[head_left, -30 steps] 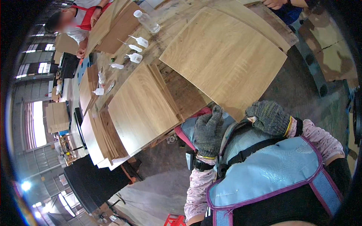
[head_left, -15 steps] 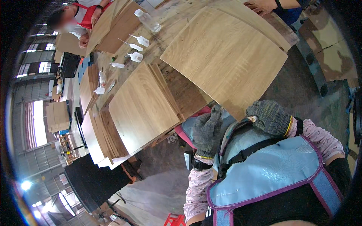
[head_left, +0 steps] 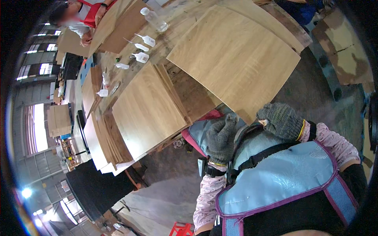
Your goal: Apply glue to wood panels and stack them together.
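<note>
A large wood-grain panel (head_left: 236, 59) lies turned at an angle on the worktable, its near corner pointing at me. My right hand (head_left: 280, 122), in a dark grey knitted glove, is closed beside that corner; a bare fingertip shows, and what the fingers hold, if anything, is hidden. To the left of the corner is my left hand (head_left: 221, 138), gloved the same way, with fingers drawn together over my blue apron (head_left: 275, 173). Nothing can be made out in its grip. A stack of wood-grain panels (head_left: 151, 104) lies farther left.
Several small white squeeze bottles (head_left: 140, 58) and a clear bottle (head_left: 154, 19) stand or lie on the worktable (head_left: 169, 43). More stacked boards (head_left: 112, 137) line its left end. A person in a red apron (head_left: 91, 13) works across the table. A red stool (head_left: 182, 229) is below.
My left hand has shifted slightly right and toward me. Another person's hand at the far right edge of the large panel has gone. The panel is nearly unmoved.
</note>
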Tool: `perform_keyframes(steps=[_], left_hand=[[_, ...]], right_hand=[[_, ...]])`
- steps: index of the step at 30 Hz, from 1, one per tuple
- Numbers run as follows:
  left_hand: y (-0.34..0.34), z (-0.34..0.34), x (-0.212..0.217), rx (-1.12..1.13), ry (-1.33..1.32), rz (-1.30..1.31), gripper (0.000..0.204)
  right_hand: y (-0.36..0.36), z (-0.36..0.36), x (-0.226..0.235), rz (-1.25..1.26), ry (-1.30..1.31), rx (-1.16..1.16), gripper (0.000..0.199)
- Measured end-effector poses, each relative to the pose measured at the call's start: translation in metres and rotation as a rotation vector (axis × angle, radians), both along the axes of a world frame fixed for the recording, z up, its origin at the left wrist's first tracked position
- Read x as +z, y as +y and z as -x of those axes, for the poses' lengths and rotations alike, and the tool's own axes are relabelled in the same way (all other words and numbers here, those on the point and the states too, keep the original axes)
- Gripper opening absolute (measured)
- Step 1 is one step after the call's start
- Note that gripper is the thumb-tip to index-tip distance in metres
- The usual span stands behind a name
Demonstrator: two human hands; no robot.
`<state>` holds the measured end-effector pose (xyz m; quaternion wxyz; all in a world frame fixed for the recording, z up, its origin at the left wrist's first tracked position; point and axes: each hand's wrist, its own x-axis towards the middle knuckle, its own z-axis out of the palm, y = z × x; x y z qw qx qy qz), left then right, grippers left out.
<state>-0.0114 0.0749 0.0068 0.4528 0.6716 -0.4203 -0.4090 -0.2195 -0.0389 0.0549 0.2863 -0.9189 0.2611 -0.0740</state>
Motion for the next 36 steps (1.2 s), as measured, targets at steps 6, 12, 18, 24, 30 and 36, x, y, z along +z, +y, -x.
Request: perform_keyframes(steps=[6,12,18,24,30,36], left_hand=[[0.004,-0.002,0.001,-0.132,-0.245,0.01,0.013],[0.014,0.007,0.0,0.016,-0.342,0.306,0.01],[0.001,0.013,-0.005,0.174,-0.137,0.055,0.013],[-0.017,-0.018,-0.036,0.279,-0.13,0.191,0.018],[0.009,0.006,-0.015,0.128,-0.062,0.097,0.016],[-0.017,-0.003,0.008,0.113,-0.031,-0.135,0.019]], right_hand=[[0.001,0.001,0.001,0.075,0.028,0.032,0.023],[0.0,0.003,-0.004,0.082,-0.019,0.015,0.023],[-0.001,0.001,0.006,-0.015,0.056,0.009,0.024],[0.002,0.002,-0.003,0.022,-0.02,0.003,0.023],[-0.002,-0.001,0.006,-0.031,0.052,-0.007,0.017],[-0.001,-0.001,0.0,-0.006,-0.091,0.002,0.016]])
